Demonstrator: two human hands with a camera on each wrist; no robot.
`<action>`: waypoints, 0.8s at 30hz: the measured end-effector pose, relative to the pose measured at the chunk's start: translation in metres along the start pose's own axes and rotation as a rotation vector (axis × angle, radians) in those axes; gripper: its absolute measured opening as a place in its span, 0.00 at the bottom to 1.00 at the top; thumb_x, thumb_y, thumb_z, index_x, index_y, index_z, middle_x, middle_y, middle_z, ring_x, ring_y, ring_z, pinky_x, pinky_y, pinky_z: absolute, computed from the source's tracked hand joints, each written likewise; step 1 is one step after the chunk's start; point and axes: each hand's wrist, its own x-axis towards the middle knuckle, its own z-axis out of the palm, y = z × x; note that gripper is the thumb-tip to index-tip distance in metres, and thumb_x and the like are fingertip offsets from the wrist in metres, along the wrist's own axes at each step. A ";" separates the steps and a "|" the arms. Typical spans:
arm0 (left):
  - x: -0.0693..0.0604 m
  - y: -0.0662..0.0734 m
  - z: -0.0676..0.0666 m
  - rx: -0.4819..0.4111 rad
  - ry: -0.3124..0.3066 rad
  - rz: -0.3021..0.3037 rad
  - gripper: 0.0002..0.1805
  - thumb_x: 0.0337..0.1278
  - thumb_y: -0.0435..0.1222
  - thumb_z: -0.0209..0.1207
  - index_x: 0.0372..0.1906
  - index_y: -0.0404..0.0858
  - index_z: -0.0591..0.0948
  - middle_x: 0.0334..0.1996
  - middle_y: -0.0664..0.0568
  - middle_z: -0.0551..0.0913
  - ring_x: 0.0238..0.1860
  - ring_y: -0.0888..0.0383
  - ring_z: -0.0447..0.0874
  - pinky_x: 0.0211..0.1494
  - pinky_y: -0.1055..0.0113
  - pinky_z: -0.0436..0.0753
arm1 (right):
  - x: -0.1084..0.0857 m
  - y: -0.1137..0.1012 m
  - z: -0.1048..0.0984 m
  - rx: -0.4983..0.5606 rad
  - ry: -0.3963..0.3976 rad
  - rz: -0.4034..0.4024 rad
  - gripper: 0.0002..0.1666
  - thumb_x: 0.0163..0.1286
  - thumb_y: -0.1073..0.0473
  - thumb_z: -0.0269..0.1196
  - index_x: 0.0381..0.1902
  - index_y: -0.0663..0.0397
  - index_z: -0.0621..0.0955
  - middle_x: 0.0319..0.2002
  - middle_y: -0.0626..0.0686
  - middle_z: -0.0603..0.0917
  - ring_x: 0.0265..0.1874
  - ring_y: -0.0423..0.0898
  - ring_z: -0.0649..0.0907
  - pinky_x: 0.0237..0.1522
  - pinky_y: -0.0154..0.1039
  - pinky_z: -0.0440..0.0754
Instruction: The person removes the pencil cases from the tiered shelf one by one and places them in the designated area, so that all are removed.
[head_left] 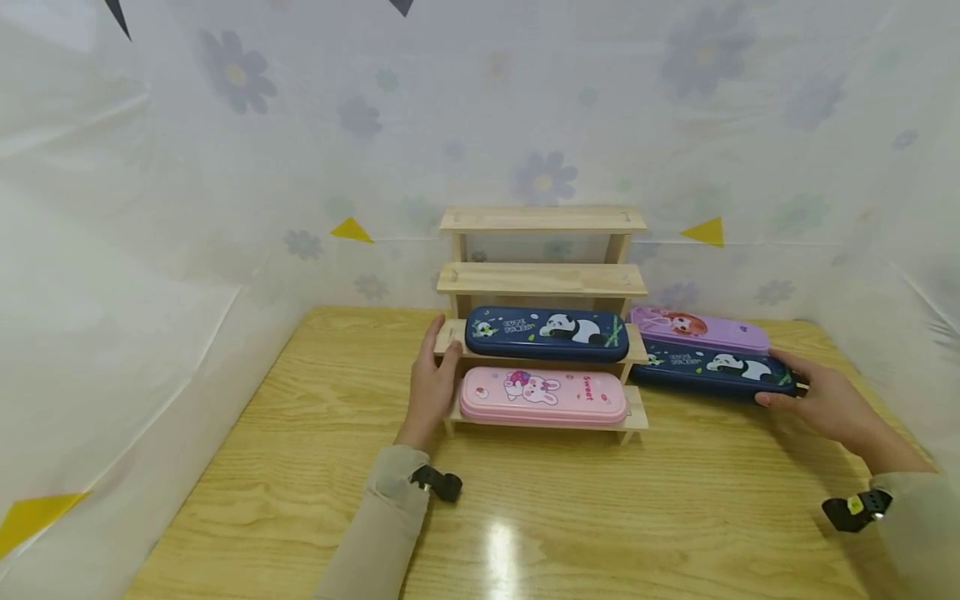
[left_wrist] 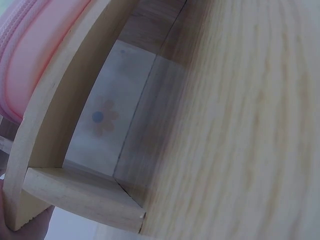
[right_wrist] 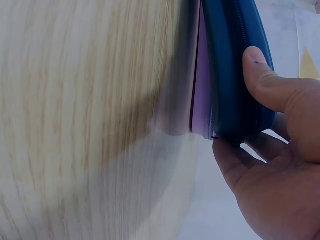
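Note:
A stepped wooden rack (head_left: 542,279) stands on the table. My left hand (head_left: 432,387) grips the left end of one of its lower steps, thumb and fingers on either side of the board. That step carries a navy panda pencil case (head_left: 546,333); a pink rabbit pencil case (head_left: 542,396) lies on the lowest step. To the rack's right, my right hand (head_left: 828,404) holds a second navy panda pencil case (head_left: 716,369) by its right end, the thumb (right_wrist: 265,80) against its side. A purple pencil case (head_left: 701,330) lies along that case; whether they overlap is unclear.
The two upper steps (head_left: 542,218) rise at the back of the rack. Wood-grain table (head_left: 300,492) extends around it. White flower-patterned sheeting (head_left: 450,125) with yellow triangles hangs behind and at both sides.

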 end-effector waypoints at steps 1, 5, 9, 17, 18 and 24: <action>0.000 0.000 0.000 -0.001 0.000 0.001 0.32 0.73 0.48 0.50 0.77 0.50 0.60 0.74 0.59 0.62 0.73 0.56 0.57 0.74 0.54 0.57 | 0.000 0.000 0.000 -0.007 -0.002 -0.002 0.55 0.67 0.47 0.66 0.77 0.66 0.49 0.64 0.85 0.57 0.59 0.82 0.62 0.51 0.74 0.65; 0.000 0.000 0.000 -0.004 -0.002 0.004 0.32 0.73 0.48 0.50 0.77 0.49 0.60 0.73 0.59 0.62 0.73 0.57 0.58 0.74 0.55 0.58 | 0.002 0.001 -0.001 -0.031 0.020 -0.016 0.55 0.67 0.47 0.67 0.76 0.68 0.50 0.62 0.86 0.59 0.58 0.83 0.63 0.50 0.74 0.65; 0.000 -0.001 0.000 -0.004 -0.002 0.004 0.32 0.73 0.48 0.50 0.77 0.49 0.60 0.73 0.59 0.62 0.72 0.57 0.59 0.73 0.56 0.58 | 0.003 0.000 -0.002 -0.029 0.021 -0.011 0.55 0.67 0.46 0.67 0.76 0.67 0.50 0.62 0.87 0.59 0.58 0.83 0.63 0.50 0.74 0.65; 0.001 -0.002 -0.001 -0.008 -0.002 0.010 0.32 0.73 0.48 0.50 0.77 0.49 0.60 0.73 0.58 0.63 0.71 0.57 0.60 0.73 0.55 0.59 | 0.005 0.001 -0.005 -0.030 -0.039 0.016 0.54 0.69 0.48 0.65 0.75 0.70 0.48 0.61 0.88 0.58 0.57 0.82 0.63 0.51 0.72 0.67; 0.001 -0.002 -0.001 -0.009 -0.003 0.010 0.32 0.73 0.48 0.50 0.77 0.49 0.60 0.73 0.58 0.63 0.71 0.57 0.60 0.73 0.55 0.59 | 0.005 0.001 -0.005 -0.029 -0.046 0.021 0.54 0.69 0.48 0.65 0.75 0.70 0.48 0.62 0.88 0.57 0.57 0.82 0.63 0.51 0.72 0.67; 0.000 -0.002 0.000 -0.013 -0.003 0.010 0.32 0.73 0.47 0.51 0.77 0.49 0.60 0.73 0.58 0.64 0.71 0.57 0.61 0.73 0.56 0.60 | 0.007 0.003 -0.005 -0.020 -0.076 0.039 0.56 0.70 0.47 0.64 0.76 0.70 0.45 0.63 0.87 0.55 0.58 0.83 0.62 0.52 0.73 0.66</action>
